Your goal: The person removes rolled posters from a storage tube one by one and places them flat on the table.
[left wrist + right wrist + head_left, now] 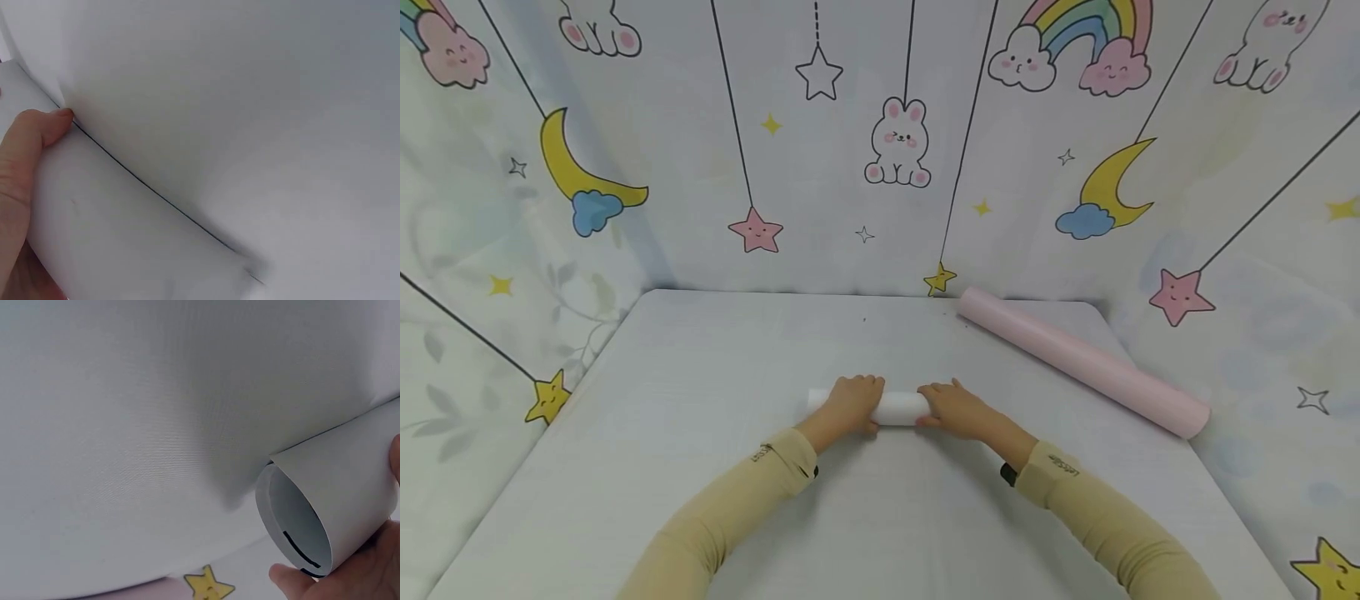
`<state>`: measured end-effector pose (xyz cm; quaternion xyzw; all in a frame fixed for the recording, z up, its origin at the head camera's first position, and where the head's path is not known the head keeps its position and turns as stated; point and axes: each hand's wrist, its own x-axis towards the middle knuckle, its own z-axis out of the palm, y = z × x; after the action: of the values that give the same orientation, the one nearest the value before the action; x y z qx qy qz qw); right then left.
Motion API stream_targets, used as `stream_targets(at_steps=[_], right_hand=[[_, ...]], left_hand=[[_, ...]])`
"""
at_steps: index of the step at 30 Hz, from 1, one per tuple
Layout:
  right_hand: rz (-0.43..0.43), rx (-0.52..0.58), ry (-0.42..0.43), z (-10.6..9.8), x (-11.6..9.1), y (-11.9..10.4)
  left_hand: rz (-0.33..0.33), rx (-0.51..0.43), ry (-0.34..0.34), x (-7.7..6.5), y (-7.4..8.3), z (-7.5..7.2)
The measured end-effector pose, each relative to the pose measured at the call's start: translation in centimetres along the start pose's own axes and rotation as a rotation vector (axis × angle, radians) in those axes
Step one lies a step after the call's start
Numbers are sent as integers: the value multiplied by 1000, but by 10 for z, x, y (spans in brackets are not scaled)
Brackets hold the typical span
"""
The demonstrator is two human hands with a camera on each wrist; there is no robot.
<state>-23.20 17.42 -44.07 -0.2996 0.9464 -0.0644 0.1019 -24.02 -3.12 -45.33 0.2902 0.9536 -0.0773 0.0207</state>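
Note:
A white paper roll (901, 408) lies crosswise near the middle of the white table, with both hands on it. My left hand (852, 404) grips it left of its middle; part of the roll sticks out beyond that hand. Around the right part curl the fingers of my right hand (958, 410). In the left wrist view the thumb (56, 125) presses by the long edge of the rolled sheet (137, 219). The right wrist view shows the roll's open, hollow end (300, 512) with dark marks inside, and the right hand (369, 569) holding it from below.
A long pink roll (1082, 354) lies slantwise on the right of the table, its near end reaching the table's right edge. Behind the white table (715, 350) and at its sides hangs a curtain (835, 167) printed with stars, moons and rabbits.

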Motion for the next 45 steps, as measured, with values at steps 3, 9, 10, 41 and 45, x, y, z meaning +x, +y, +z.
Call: stream_targets(at_steps=[3, 9, 10, 41, 45], right_hand=[[1, 13, 4, 0, -4, 3], [-4, 7, 12, 0, -10, 11], [-1, 9, 12, 0, -11, 12], [11, 18, 19, 7, -14, 17], [12, 27, 18, 6, -15, 16]], left_hand=[[-9, 16, -13, -6, -9, 1], [-32, 26, -41, -19, -26, 0], [-32, 26, -37, -21, -29, 1], [-27, -58, 5, -25, -32, 9], [-27, -50, 4, -26, -31, 8]])
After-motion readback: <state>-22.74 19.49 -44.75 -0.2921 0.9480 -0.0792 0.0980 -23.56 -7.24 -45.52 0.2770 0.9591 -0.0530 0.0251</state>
